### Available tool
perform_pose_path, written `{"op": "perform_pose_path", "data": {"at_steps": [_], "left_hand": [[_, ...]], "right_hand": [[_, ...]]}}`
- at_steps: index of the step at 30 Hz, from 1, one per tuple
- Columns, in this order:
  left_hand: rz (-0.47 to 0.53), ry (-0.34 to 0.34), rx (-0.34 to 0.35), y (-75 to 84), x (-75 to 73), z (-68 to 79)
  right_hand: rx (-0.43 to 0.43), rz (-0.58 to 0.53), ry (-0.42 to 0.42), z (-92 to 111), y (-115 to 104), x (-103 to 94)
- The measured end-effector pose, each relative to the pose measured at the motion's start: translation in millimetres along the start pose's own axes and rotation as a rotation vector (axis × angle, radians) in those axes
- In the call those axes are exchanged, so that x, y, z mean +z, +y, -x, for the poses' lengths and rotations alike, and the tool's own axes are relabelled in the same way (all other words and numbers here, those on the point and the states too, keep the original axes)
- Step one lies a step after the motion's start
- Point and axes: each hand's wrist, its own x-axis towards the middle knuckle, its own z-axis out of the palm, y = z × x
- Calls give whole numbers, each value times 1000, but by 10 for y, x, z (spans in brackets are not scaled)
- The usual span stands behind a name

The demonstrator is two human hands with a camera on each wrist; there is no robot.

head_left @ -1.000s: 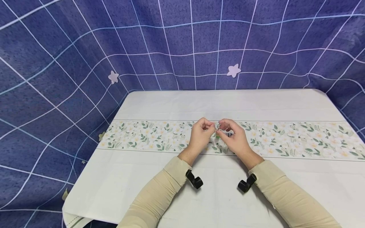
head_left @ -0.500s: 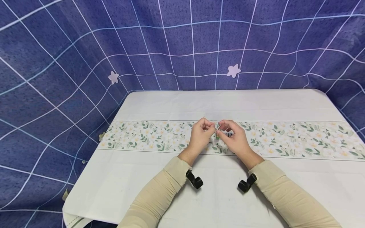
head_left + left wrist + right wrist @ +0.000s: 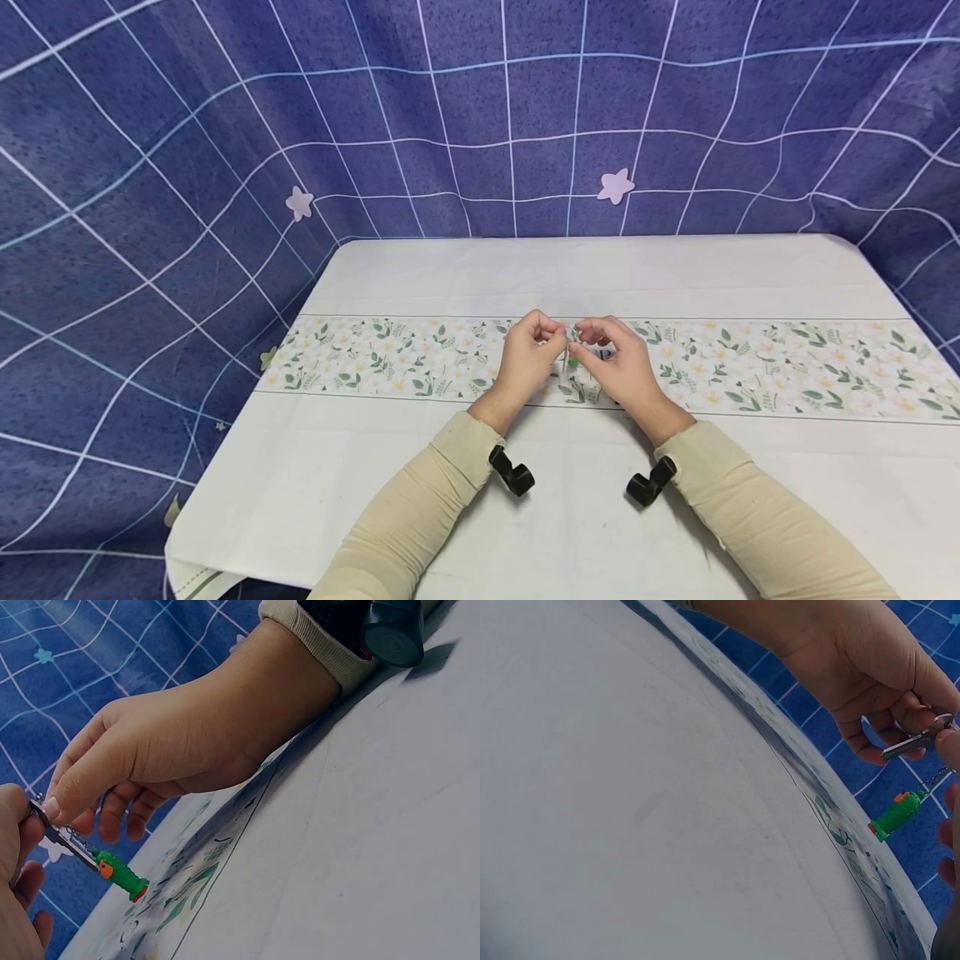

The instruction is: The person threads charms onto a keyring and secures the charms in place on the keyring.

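Close together over the floral band, my left hand (image 3: 528, 354) and right hand (image 3: 618, 358) meet at a small metal key (image 3: 79, 853) on a key ring (image 3: 944, 720). The left thumb and forefinger pinch the key near its head; its blade points downward. With thumb and forefinger, the right hand pinches the key ring beside it. A green keychain charm (image 3: 120, 874) with orange and red parts dangles from a short chain (image 3: 934, 780) at the right fingers. Fingertips hide much of the ring and the key's head. The other right fingers are loosely curled.
The white tablecloth (image 3: 570, 517) carries a printed band of flowers and leaves (image 3: 405, 358). A blue curtain (image 3: 465, 108) with pale grid lines hangs behind and to the left of the table. Black camera mounts (image 3: 512, 473) sit at both wrists.
Both hands stay in place. Between the fingertips the key's blade now hangs more plainly in sight, and the green charm has shifted slightly.
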Motion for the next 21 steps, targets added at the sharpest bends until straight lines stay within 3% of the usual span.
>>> {"op": "perform_pose_path", "data": {"at_steps": [21], "left_hand": [[-11, -5, 0, -10, -15, -17]], "right_hand": [[52, -11, -29, 1, -13, -13]]}}
